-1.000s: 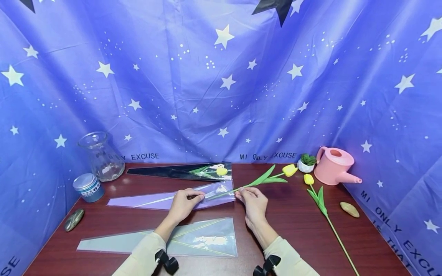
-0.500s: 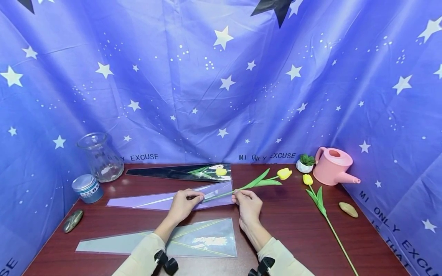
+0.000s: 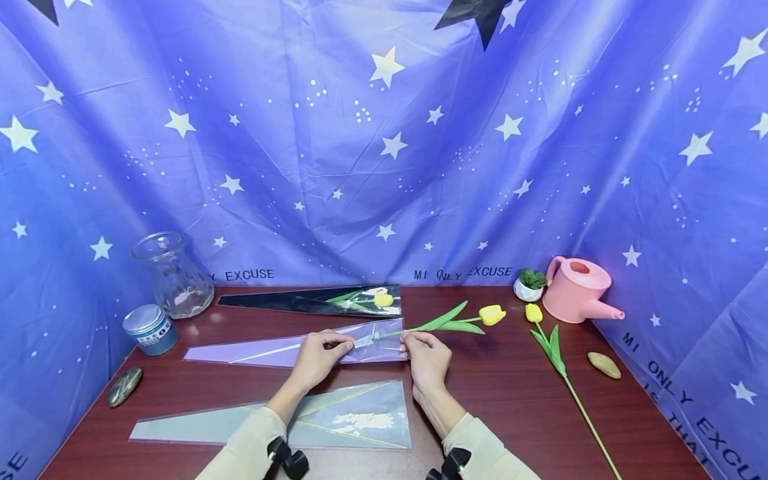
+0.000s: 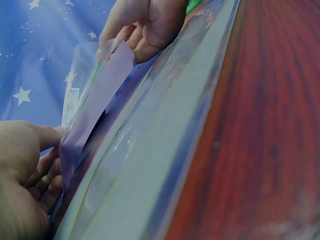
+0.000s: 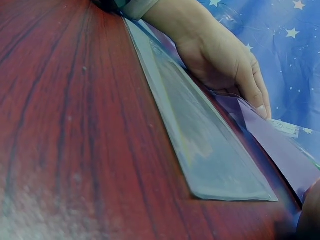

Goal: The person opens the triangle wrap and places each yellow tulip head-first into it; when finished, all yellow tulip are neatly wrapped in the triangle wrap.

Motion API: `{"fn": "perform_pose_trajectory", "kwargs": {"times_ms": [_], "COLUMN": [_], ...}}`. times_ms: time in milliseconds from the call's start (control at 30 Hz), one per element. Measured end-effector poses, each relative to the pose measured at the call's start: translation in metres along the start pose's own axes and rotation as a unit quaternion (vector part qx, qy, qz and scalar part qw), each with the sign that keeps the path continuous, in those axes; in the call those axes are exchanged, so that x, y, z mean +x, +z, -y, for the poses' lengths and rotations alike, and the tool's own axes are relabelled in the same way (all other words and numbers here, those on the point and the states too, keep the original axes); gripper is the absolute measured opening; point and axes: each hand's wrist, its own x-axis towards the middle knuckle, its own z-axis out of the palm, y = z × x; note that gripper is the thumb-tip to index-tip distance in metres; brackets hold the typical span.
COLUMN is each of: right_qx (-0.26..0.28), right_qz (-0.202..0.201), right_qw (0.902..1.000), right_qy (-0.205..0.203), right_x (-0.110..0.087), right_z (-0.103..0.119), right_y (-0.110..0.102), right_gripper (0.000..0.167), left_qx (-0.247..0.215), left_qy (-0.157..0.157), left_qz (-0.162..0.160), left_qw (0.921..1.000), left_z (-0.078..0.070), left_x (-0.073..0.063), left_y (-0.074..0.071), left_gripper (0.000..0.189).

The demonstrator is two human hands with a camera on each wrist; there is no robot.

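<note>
A yellow artificial tulip (image 3: pixel 492 315) with green leaves lies across the wide right end of a purple flower sleeve (image 3: pixel 240 351). Its stem runs into the clear front of the sleeve. My left hand (image 3: pixel 321 360) pinches the sleeve near its middle between thumb and fingers, and in the left wrist view it grips the near edge. At the sleeve's mouth, my right hand (image 3: pixel 429 363) pinches the tulip's stem just below the leaves, fingertips right at the sleeve's edge. The left wrist view shows the purple sheet bowed up between both hands.
Nearer lies a grey flower sleeve (image 3: pixel 336 417); behind, a black sleeve (image 3: pixel 288 301) holds a tulip. Another tulip (image 3: pixel 555 353) lies at right, by a stone (image 3: pixel 604 365), pink watering can (image 3: pixel 579 290) and potted plant (image 3: pixel 530 285). Left stand a glass vase (image 3: pixel 177 280) and blue jar (image 3: pixel 151 329).
The right hand has moved left with the tulip, and its stem has slid farther into the purple sleeve while the flower sank lower. My left hand has stayed in place.
</note>
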Motion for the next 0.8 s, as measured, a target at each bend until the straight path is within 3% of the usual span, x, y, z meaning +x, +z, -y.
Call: {"fn": "perform_pose_trajectory", "kwargs": {"times_ms": [667, 800], "right_qx": [-0.002, 0.006], "right_qz": [-0.019, -0.006], "right_qw": [0.9998, 0.9999], "right_qy": [-0.003, -0.014], "right_x": [0.0021, 0.004], "right_z": [0.0003, 0.0059], "right_y": [-0.0025, -0.0049], "right_gripper": [0.016, 0.006], "left_qx": [0.0, 0.002], "left_qy": [-0.002, -0.006], "left_qz": [0.005, 0.002], "left_qw": [1.0, 1.0], "left_z": [-0.0004, -0.0012], "left_x": [-0.0002, -0.0005], "left_y": [0.0025, 0.0003], "left_gripper": [0.012, 0.012]}}
